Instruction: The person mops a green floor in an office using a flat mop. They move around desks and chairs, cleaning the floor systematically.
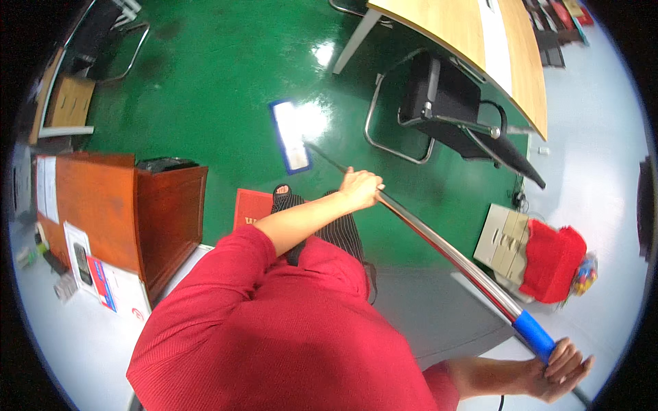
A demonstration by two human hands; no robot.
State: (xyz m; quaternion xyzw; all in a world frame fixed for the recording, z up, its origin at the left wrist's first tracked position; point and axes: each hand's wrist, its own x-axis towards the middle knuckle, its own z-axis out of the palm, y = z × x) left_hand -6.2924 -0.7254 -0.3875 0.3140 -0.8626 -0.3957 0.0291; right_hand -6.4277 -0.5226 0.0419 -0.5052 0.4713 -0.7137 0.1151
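Observation:
I hold a flat mop by its long metal pole (pixel 452 257), which slants from the lower right up toward the middle. My left hand (pixel 360 190) is wrapped round the pole's lower part. My right hand (pixel 563 370) is closed at the upper end, by the blue grip (pixel 534 334). The mop head (pixel 293 140), white with a blue edge, lies on the shiny green floor (pixel 226 89) beyond my feet, beside a bright reflection of light.
A black chair (pixel 442 96) with metal legs stands right of the mop head, by a wooden table (pixel 439 24). To the left is a brown wooden cabinet (pixel 103 212). A red mat (pixel 251 207) lies near my foot. At right, red cloth (pixel 554 260) covers part of a beige drawer unit (pixel 504 243).

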